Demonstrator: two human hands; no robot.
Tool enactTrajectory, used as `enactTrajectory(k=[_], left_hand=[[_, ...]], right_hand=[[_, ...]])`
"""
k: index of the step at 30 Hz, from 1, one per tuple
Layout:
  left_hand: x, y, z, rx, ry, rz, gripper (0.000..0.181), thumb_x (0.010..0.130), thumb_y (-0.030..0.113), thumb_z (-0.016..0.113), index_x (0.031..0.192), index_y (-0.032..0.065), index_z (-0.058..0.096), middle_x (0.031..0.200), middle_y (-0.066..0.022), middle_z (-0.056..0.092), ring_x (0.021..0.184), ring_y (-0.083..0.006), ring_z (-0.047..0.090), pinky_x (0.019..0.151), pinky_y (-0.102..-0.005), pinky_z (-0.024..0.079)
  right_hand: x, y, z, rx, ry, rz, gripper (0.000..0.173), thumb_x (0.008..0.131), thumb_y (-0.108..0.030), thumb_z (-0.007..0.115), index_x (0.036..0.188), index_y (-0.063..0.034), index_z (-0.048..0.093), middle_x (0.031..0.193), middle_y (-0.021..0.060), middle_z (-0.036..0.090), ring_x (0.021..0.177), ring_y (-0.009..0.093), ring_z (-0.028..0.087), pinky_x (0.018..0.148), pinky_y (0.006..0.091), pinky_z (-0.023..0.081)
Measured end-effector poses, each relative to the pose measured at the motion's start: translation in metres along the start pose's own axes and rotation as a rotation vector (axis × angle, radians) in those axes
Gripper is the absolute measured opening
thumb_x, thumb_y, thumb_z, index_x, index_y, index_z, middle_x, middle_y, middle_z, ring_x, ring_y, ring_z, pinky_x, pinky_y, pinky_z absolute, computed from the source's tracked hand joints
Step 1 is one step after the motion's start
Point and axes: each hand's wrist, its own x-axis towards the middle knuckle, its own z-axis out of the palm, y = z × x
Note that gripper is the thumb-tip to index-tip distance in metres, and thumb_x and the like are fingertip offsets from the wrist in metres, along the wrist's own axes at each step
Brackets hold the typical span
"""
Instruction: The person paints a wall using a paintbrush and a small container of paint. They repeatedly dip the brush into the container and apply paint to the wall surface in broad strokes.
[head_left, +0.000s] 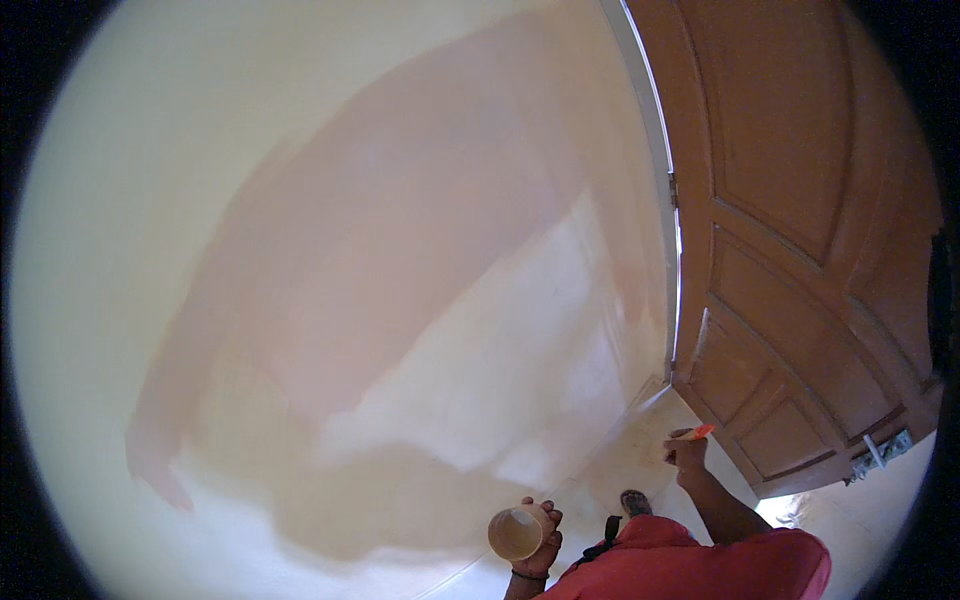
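Observation:
My left hand (546, 541) is wrapped around a round, open-topped container (515, 534), held in front of the wall at the bottom centre. The inside of the container looks pale; what it holds cannot be made out. To the right, my right hand (684, 452) grips a small tool with an orange-red part (701, 432), likely a brush; the fingers hide much of it. Before me rises a cream wall (480, 360) with a broad pinkish patch (390, 195) across its middle. The tool is apart from the wall and near the door's lower part.
A brown panelled wooden door (780, 225) with a metal handle (874, 452) stands at the right, beside a grey door frame (645, 97). Below are the tiled floor (622, 465) and one foot in a sandal (636, 503). Shadows fall on the lower wall.

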Motion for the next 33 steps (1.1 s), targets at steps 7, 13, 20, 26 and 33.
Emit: enactTrajectory(k=[7, 13, 20, 26, 33], left_hand=[[-0.034, 0.036, -0.026, -0.017, 0.099, 0.090, 0.065, 0.091, 0.056, 0.056, 0.135, 0.0090, 0.054, 0.130, -0.0247, 0.053, 0.118, -0.0413, 0.053, 0.080, -0.0503, 0.057], [-0.049, 0.084, -0.056, -0.066, 0.193, 0.130, 0.060, 0.094, 0.059, 0.047, 0.130, 0.0121, 0.058, 0.129, -0.0268, 0.056, 0.117, -0.0445, 0.054, 0.072, -0.0503, 0.058], [-0.058, 0.121, -0.076, -0.040, 0.212, 0.300, 0.062, 0.094, 0.059, 0.047, 0.132, 0.0115, 0.057, 0.130, -0.0254, 0.057, 0.119, -0.0440, 0.056, 0.076, -0.0517, 0.058], [-0.071, 0.131, -0.074, 0.141, 0.223, 0.613, 0.056, 0.099, 0.053, 0.046, 0.137, 0.0128, 0.054, 0.138, -0.0249, 0.054, 0.125, -0.0435, 0.055, 0.098, -0.0558, 0.050], [-0.068, 0.122, -0.053, -0.050, 0.099, 0.565, 0.056, 0.101, 0.050, 0.049, 0.135, 0.0064, 0.056, 0.139, -0.0146, 0.057, 0.129, -0.0334, 0.054, 0.111, -0.0542, 0.041]], right_hand=[[-0.055, 0.011, 0.122, -0.001, -0.198, 0.071, 0.029, 0.074, -0.002, 0.077, 0.098, -0.0076, 0.061, 0.084, 0.0079, 0.065, 0.068, 0.023, 0.068, 0.060, 0.0388, 0.058], [-0.095, 0.036, 0.189, -0.040, -0.305, 0.184, 0.024, 0.078, -0.006, 0.076, 0.097, -0.0080, 0.062, 0.084, 0.0084, 0.066, 0.071, 0.024, 0.068, 0.063, 0.0406, 0.059], [-0.052, 0.080, 0.185, 0.032, -0.336, 0.402, 0.011, 0.082, -0.005, 0.072, 0.090, -0.0057, 0.064, 0.084, 0.0096, 0.066, 0.069, 0.026, 0.066, 0.060, 0.0403, 0.057], [-0.045, 0.066, 0.215, 0.099, -0.429, 0.592, 0.007, 0.088, -0.012, 0.068, 0.092, -0.0076, 0.064, 0.080, 0.0078, 0.068, 0.069, 0.024, 0.067, 0.061, 0.0372, 0.059], [-0.049, 0.019, 0.247, -0.133, -0.555, 0.692, 0.014, 0.094, -0.013, 0.067, 0.104, -0.0047, 0.063, 0.097, 0.0114, 0.071, 0.075, 0.023, 0.070, 0.062, 0.0332, 0.061]])
